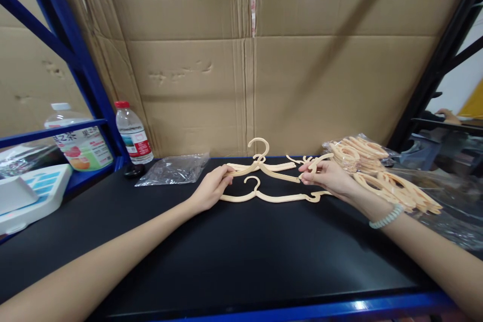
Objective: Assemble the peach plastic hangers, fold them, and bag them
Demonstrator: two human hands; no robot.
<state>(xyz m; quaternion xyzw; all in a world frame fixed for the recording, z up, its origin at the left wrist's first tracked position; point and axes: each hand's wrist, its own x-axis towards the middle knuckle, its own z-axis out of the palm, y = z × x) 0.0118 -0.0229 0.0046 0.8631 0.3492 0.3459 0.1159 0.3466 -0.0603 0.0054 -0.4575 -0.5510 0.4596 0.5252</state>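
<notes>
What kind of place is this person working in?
Probably a warehouse packing station: a black worktop on blue steel racking, cardboard sheets walling it, and bagged bundles of cream plastic hangers alongside.

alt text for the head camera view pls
Two bare hands, left hand and right hand, grip the ends of stacked beige hangers on a black tabletop, with bagged hangers to the right and a cardboard wall behind.

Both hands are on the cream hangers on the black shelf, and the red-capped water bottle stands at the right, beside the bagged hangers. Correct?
Not quite. In the head view the water bottle stands at the left, by the blue post. Both the left hand and right hand do touch the hangers.
</notes>
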